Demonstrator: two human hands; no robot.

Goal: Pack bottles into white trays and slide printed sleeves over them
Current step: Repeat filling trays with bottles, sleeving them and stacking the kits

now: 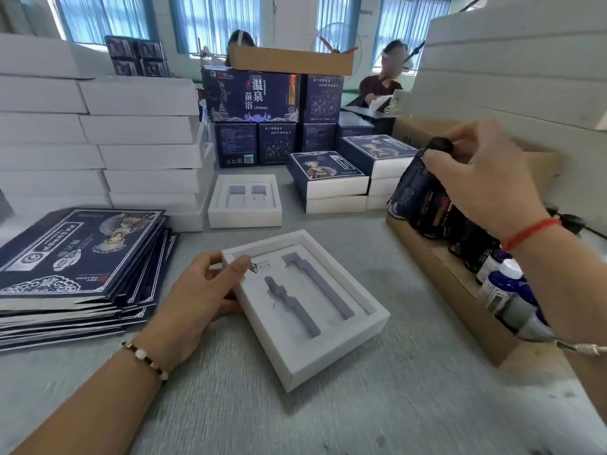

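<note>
Head view: our left hand (200, 290) holds the near tray (328, 349) by its left edge, both slots unfilled, while our right hand (486, 178) grips a dark bottle (417, 188) by the neck, above the cardboard box (460, 290) at right. We judge this tray just begun: bottles and a sleeve from the left stack (78, 257) are still to go. We count one more bare tray (245, 220) farther off and two sleeved packs (328, 172) visible beyond it.
</note>
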